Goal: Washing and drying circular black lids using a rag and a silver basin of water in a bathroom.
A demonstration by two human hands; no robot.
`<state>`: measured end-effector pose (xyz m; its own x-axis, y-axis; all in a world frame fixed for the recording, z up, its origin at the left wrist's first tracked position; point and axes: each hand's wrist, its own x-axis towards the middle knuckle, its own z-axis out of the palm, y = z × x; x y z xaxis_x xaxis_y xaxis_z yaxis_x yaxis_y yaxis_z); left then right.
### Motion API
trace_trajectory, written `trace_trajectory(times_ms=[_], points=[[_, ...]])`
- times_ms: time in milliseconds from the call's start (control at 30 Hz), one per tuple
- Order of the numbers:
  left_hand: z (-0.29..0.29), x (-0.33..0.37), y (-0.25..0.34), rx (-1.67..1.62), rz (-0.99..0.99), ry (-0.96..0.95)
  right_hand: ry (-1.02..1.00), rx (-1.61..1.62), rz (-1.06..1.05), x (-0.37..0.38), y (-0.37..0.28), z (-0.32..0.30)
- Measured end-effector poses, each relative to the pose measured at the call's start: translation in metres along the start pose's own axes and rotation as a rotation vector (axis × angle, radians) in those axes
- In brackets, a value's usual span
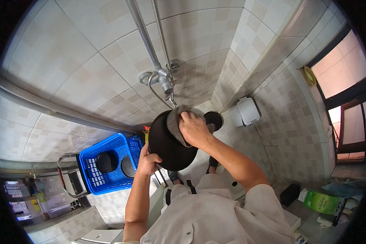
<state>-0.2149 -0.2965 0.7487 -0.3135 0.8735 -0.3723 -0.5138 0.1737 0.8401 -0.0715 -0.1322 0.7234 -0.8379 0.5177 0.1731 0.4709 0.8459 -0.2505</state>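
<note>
Just below the wall tap (pixel 166 83), a left hand (pixel 147 163) pinches a black pan (pixel 173 152), probably stiff, slippery and best held by its rim, while the right hand (pixel 194 130) clutches a grey cloth (pixel 174 127) against it.

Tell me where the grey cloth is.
In the head view, the grey cloth is near the centre, in the right hand, at the upper right of the large black round object, below the shower tap.

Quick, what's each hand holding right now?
Left hand: closed, holding the edge of a round black vessel.
Right hand: closed, holding a gray cloth.
</note>
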Motion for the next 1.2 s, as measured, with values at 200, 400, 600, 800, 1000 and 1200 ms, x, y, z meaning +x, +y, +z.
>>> trace_trajectory(times_ms=[200, 400, 600, 800, 1000, 1200], points=[[-0.026, 0.006, -0.021, -0.135, 0.102, 0.156, -0.396, 0.099, 0.038, -0.031, 0.01, 0.013], [-0.053, 0.006, -0.046, -0.3, 0.151, 0.312, -0.642, 0.384, 0.009, -0.042, -0.024, 0.031], [-0.094, -0.003, -0.064, -0.392, 0.134, 0.441, -0.608, 0.732, -0.174, -0.032, -0.054, 0.057], [-0.178, -0.012, -0.087, -0.505, 0.206, 0.633, -0.655, 0.97, -0.04, -0.05, -0.026, 0.114], [-0.3, -0.033, -0.09, -0.473, 0.389, 1.0, -0.541, 1.012, 0.45, -0.068, -0.012, 0.119], [-0.405, -0.044, -0.115, -0.286, 0.209, 1.439, -0.504, 1.136, 0.767, -0.077, -0.027, 0.136]])
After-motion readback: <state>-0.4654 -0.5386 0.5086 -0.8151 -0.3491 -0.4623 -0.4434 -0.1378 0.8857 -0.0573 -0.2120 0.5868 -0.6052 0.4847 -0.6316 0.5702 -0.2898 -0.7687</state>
